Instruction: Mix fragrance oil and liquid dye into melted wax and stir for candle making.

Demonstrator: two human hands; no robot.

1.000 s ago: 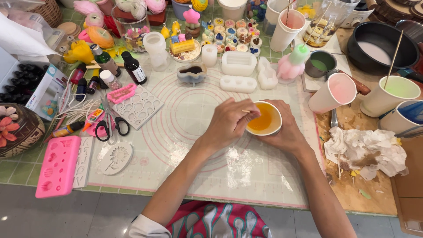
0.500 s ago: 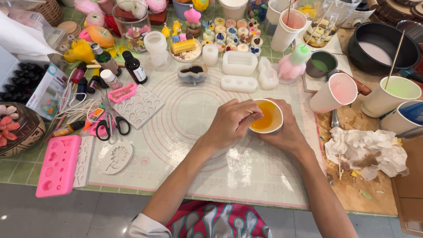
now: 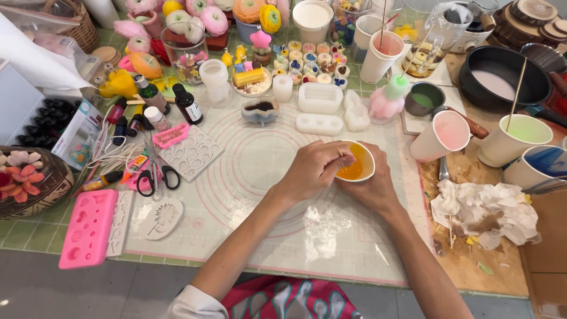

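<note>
Hands stay at the white paper cup of orange liquid (image 3: 356, 162): left hand (image 3: 316, 168) still pinches a thin stirring stick over its rim, right hand (image 3: 373, 186) cups its side; cup now tilted.

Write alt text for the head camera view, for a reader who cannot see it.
Two bare hands meet over a white paper cup of orange liquid on a pale mat: the right hand cradles the cup, the left hand pinches at its rim. Around them lie scissors, a pink mould, small bottles and crumpled tissue.
</note>
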